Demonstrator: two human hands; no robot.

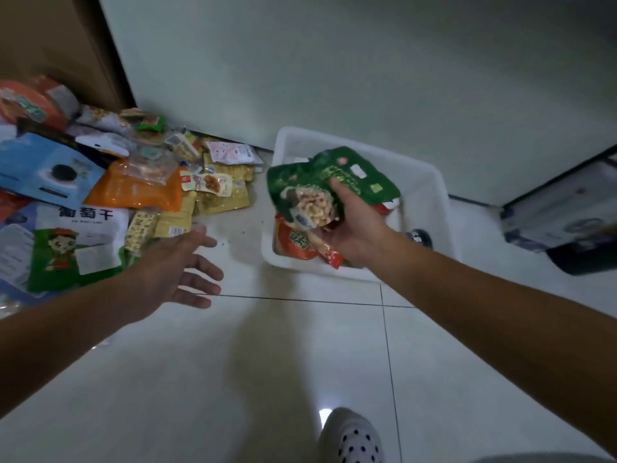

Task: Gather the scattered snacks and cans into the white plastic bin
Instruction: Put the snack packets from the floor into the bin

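Floor (267, 362): I saw pale tiles, snack pile (100, 182) far left.
Right hand (354, 225): gripped green pouch (314, 178) over white bin (430, 195).
Left hand (177, 262): fingers spread, empty.

I read the floor (267, 362) as pale glossy tile with dark grout lines. The white plastic bin (430, 182) stands on it beside the wall. To the bin's left, snack packets (187, 182) lie in an overlapping heap: a blue bag (43, 168), an orange bag (133, 192), a white-and-green bag (80, 242), and yellow packets (223, 195) nearest the bin. A dark round item (420, 236) sits just beside the bin's right wall. A spotted slipper (354, 439) stands at the near edge.
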